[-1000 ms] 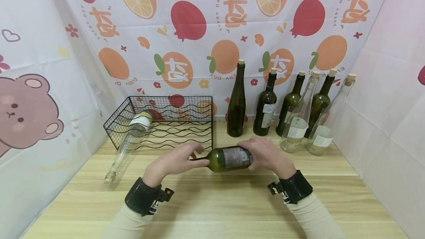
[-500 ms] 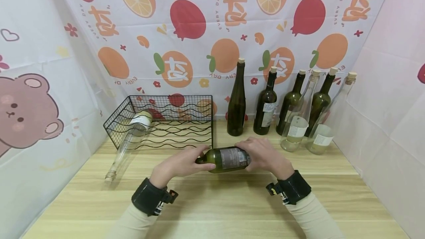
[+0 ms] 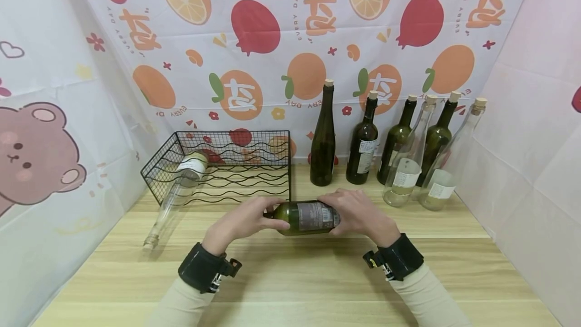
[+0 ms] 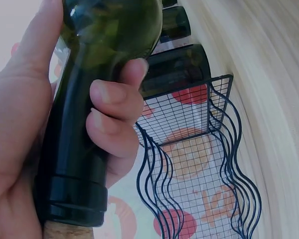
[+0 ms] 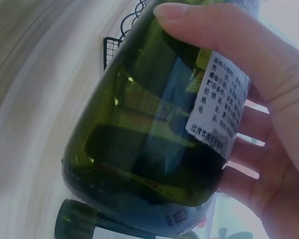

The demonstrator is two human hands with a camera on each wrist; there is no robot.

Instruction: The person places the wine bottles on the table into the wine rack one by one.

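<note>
A green wine bottle (image 3: 313, 217) lies sideways between my two hands, its neck toward the left. My left hand (image 3: 245, 221) wraps its fingers round the neck (image 4: 74, 139), and a cork (image 4: 67, 231) shows at the mouth in the left wrist view. At the base end, my right hand (image 3: 360, 217) grips the body, thumb on one side and fingers behind. The right wrist view shows a white printed label (image 5: 219, 102) on the glass. Whether the bottle touches the table cannot be told.
A black wire rack (image 3: 236, 200) stands behind my left hand. One clear corked bottle (image 3: 174, 203) lies in it, neck sticking out over the table (image 3: 290, 286). Several corked bottles stand at the back right, including a tall dark one (image 3: 323, 150) and a clear one (image 3: 404, 178).
My left hand has moved right along the neck, and its fingers have closed round it near the shoulder. The bottle and my right hand have shifted slightly left.
</note>
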